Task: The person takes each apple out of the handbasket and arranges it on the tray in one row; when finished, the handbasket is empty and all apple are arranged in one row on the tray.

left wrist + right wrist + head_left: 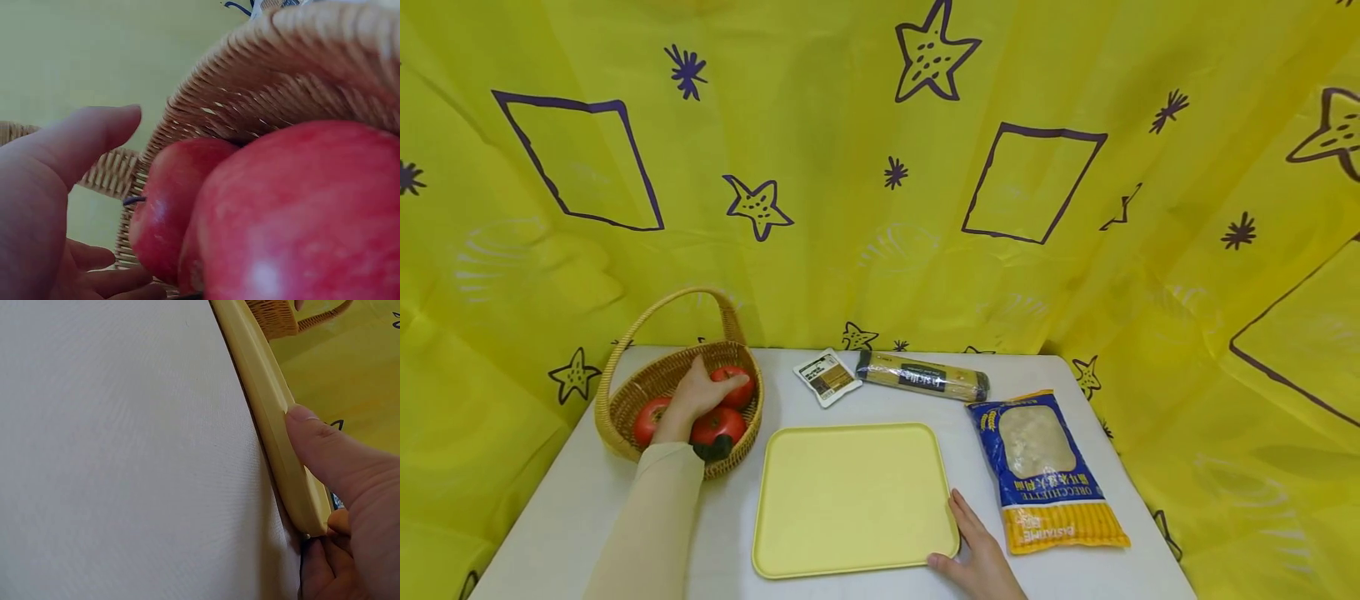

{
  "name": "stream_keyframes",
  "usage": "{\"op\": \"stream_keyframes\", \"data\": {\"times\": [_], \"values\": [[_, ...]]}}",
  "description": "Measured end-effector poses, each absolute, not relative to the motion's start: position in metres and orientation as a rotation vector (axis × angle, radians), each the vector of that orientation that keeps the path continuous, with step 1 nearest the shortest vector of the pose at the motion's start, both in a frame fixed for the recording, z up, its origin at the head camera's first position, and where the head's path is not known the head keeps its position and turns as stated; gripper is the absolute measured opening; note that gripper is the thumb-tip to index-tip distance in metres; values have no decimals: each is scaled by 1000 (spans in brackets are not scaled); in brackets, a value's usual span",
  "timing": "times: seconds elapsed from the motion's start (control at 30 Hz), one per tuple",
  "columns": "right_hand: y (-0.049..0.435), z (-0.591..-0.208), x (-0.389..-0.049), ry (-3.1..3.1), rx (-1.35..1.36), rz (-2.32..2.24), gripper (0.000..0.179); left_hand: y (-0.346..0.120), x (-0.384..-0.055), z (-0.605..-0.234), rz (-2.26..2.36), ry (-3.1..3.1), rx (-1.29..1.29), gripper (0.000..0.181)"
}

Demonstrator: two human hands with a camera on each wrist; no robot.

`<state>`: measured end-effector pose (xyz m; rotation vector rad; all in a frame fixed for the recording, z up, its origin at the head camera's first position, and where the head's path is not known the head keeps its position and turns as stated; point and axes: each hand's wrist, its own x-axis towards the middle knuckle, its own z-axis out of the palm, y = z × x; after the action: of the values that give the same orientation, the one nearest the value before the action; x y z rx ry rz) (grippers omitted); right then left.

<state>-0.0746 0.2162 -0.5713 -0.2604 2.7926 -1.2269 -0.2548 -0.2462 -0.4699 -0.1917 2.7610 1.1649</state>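
Observation:
In the head view my left hand (698, 393) reaches into the wicker basket (643, 396), thumb and fingers spread over red apples. One apple (735, 389) lies by the fingers toward the back right. Two more, a left apple (649, 419) and a front apple (718, 423), lie around the wrist. The left wrist view shows the thumb held away from a stemmed apple (169, 212), fingers low beside it. My right hand (977, 554) holds the near right corner of a pale yellow tray (857, 500), thumb on the near rim, fingers along the right side.
Behind the tray lie a small white-and-brown packet (827, 377) and a long pack of spaghetti (922, 377). A blue and yellow bag of orecchiette pasta (1045, 479) is right of the tray. A dark object (717, 448) shows by the left wrist. A yellow patterned curtain (850, 275) surrounds the white table.

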Motion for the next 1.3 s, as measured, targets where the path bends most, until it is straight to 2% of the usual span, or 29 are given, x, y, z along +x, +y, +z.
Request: {"op": "stream_keyframes", "data": {"times": [0.47, 0.83, 1.1, 1.3], "values": [[217, -572, -77, 2756, -233, -1228, 98, -251, -264, -478, 1115, 2671, -180, 113], [218, -572, -77, 2752, -233, -1237, 98, -250, -262, -484, 1079, 2690, -152, 104], [219, -575, -77, 2764, -231, -1251, 98, -250, -259, -486, 1122, 2734, -205, 90], [218, -575, -77, 2775, -236, -1238, 98, -249, -257, -486, 1193, 2757, -250, 87]]}}
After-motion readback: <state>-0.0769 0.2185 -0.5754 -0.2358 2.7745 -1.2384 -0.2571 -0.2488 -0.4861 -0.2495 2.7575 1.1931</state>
